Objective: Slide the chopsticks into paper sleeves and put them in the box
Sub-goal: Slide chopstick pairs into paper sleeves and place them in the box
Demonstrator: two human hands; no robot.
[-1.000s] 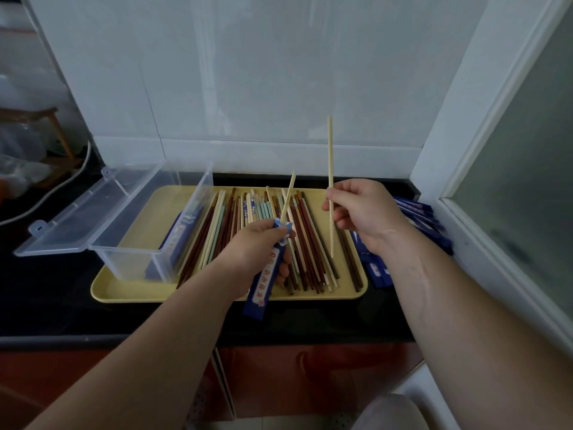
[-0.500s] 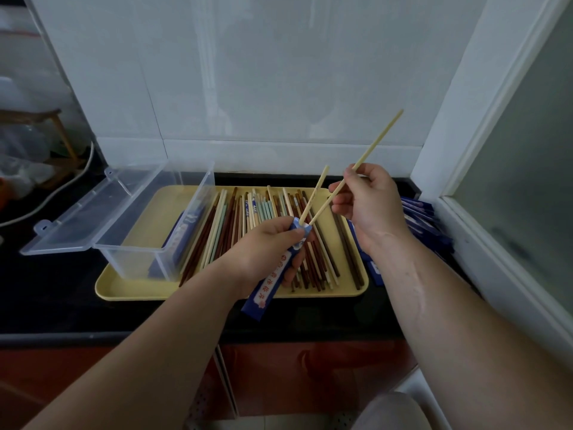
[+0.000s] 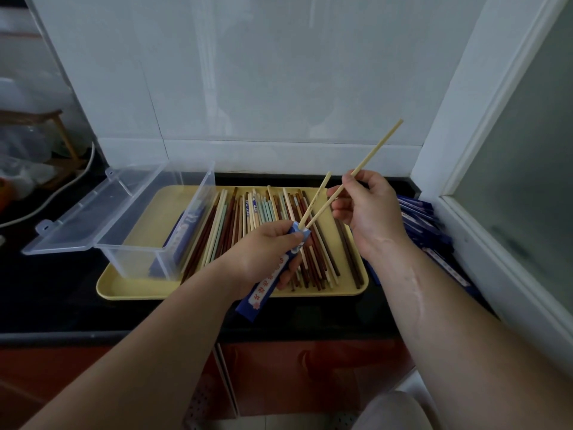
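- Black worktop (image 3: 46,293) runs L to R under everything; white tiled wall behind.
- Yellow tray (image 3: 148,231) sits on the worktop, centre.
- Clear plastic box (image 3: 155,225) stands on the tray's L part, lid (image 3: 83,218) hinged open to the L over the worktop; a few blue sleeved pairs lie inside along the box's R wall.
- Loose chopsticks (image 3: 235,225) (brown, cream, pale green) lie side by side across the tray's middle and R part.
- Stack of empty blue sleeves (image 3: 434,240) on the worktop just R of the tray, partly hidden by the R forearm.
- L hand (image 3: 263,256): grip closed around a blue paper sleeve (image 3: 263,287), thumb and fingers pinching near its open top; arm reaches in from lower L, sleeve slanting down toward the viewer, over the tray's near edge.
- R hand (image 3: 369,209): grip closed on a pale chopstick (image 3: 372,156), pinched mid-length by thumb and fingertips; it tilts up-R, lower tip at the sleeve mouth.
- A second pale chopstick (image 3: 316,197) already stands in the sleeve, upper part sticking out, just L of the held one.
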